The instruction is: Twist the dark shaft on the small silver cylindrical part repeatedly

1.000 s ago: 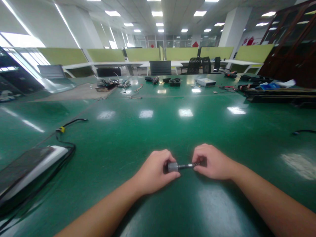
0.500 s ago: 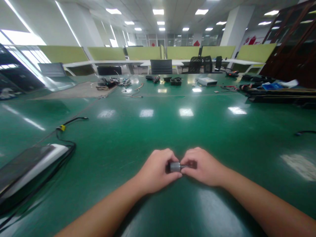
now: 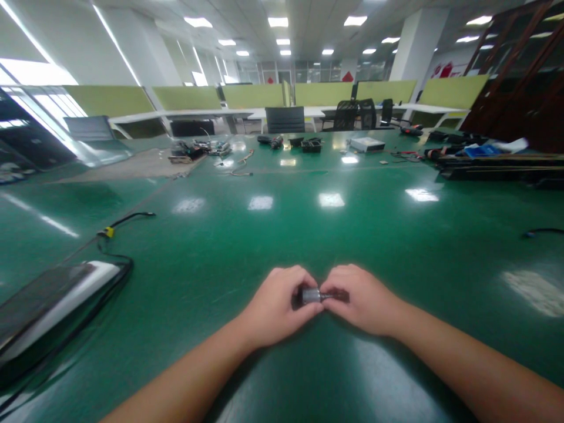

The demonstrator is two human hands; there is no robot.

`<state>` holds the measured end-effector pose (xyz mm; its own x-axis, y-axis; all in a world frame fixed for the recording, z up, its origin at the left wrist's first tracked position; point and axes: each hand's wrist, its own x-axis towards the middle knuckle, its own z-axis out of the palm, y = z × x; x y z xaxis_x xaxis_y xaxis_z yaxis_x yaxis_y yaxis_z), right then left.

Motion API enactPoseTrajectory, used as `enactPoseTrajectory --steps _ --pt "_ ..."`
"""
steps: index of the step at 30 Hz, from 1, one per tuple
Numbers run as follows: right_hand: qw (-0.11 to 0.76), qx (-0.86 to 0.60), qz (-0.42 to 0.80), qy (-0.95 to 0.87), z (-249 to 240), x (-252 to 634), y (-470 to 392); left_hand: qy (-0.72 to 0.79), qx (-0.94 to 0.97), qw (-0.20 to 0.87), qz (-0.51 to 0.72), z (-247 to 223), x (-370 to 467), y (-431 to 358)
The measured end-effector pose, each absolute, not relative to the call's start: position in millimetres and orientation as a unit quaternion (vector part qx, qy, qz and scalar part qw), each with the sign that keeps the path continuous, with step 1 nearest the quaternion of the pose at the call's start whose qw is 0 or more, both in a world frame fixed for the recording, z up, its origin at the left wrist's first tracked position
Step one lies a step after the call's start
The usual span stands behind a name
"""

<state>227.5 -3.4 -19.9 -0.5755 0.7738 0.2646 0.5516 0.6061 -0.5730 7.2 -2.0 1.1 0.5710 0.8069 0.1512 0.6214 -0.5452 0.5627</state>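
While the silver metal cylinder point(image 3: 311, 295) sits between your two hands, look first at what is well to the left of it. A flat black-and-white device point(image 3: 48, 288) lies there on the green table point(image 3: 282, 235). A black cable point(image 3: 134, 217) with a yellow tag point(image 3: 109, 232) lies near that device, to the left of the cylinder and farther from you.

Just at the cylinder's left side is your left hand point(image 3: 275, 308). Its thumb and first finger are closed on the cylinder and hold it, and this hand looks much the same as one second ago. I can't tell if the cylinder touches the table or is held a little above it.

A thin metal rod point(image 3: 327, 296) sticks out from the right side of the cylinder. Your right hand point(image 3: 368, 302) pinches the rod with its thumb and finger, just beside the cylinder. One second ago this hand was farther to the right, and much more of the rod showed. Now most of the rod is hidden, so I can't tell how it fits into the cylinder. Your hands now work close together on one small spot.

Well to the right of the cylinder, a short black wire point(image 3: 545, 231) lies on the table.
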Motion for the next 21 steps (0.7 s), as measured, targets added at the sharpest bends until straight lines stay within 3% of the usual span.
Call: enactPoseTrajectory --steps 21 --pt "0.257 -0.379 0.243 -0.855 -16.2 229.5 -4.6 0.435 0.843 0.239 0.206 2.1 8.0 -2.6"
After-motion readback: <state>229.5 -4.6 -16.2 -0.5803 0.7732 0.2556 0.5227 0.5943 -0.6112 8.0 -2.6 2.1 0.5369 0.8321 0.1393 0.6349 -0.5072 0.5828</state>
